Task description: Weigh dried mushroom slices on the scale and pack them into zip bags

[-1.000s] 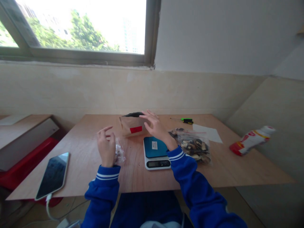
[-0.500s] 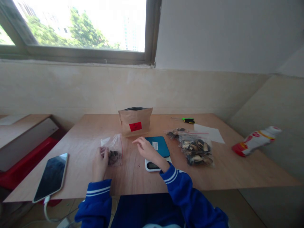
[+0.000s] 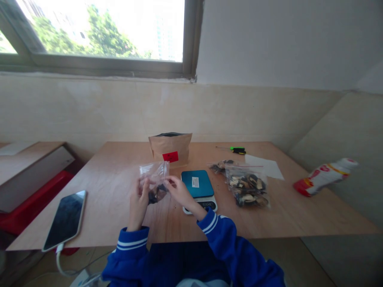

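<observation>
A clear zip bag (image 3: 154, 171) with dark dried pieces in its lower part is held up above the table, left of the scale. My left hand (image 3: 139, 199) is closed on the bag's left side. At the right edge, the fingers of my right hand (image 3: 179, 190) pinch the same bag. Beneath my right forearm lies a kitchen scale (image 3: 201, 183) with a teal top and a white base, its display partly covered by the wrist. Behind the bag stands a brown paper pouch (image 3: 158, 146) with a red label, its top gaping.
Right of the scale lie a zip bag of dried mushroom slices (image 3: 247, 185) and a smaller bag (image 3: 223, 165). Beyond are screwdrivers (image 3: 238, 150), white paper (image 3: 267, 167) and a white-and-red bottle (image 3: 324, 177). A phone (image 3: 66, 219) with a cable lies at left.
The zip bag has been raised from the table and moved right. My right hand has come down and taken its right edge; my left hand has moved right with it.
</observation>
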Motion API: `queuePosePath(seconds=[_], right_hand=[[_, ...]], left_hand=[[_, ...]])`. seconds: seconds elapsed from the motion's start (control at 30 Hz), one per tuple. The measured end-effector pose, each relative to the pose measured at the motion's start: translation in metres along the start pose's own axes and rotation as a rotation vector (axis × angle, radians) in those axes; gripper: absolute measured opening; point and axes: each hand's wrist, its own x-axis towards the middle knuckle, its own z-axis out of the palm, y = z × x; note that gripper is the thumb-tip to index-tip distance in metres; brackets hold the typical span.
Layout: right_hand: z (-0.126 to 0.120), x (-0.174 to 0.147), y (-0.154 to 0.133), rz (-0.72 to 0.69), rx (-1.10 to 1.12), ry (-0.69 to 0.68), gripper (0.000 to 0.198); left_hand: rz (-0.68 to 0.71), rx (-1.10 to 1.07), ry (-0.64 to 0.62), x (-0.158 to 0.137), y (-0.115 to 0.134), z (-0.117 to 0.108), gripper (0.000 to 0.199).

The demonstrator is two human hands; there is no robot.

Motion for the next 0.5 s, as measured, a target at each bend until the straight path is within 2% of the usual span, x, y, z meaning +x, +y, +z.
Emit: queuePosePath(seconds=[0.13, 0.3, 0.4, 0.5], right_hand=[[0.005, -0.013, 0.004, 0.211, 0.364, 0.040, 0.038], [0.007, -0.026, 0.004, 0.544, 0.763, -0.043, 0.031], [0.007, -0.029, 0.003, 0.598, 0.906, -0.066, 0.024], [0.005, -0.029, 0.001, 0.603, 0.982, -0.062, 0.020]], left_hand=[[-0.053, 0.085, -0.029, 0.007, 0.009, 0.006, 0.048], [-0.238, 0.030, -0.113, 0.020, 0.019, 0.012, 0.051], [-0.328, 0.002, -0.126, 0.022, 0.028, 0.011, 0.054], [-0.454, -0.270, -0.161, 0.020, 0.035, 0.006, 0.060]])
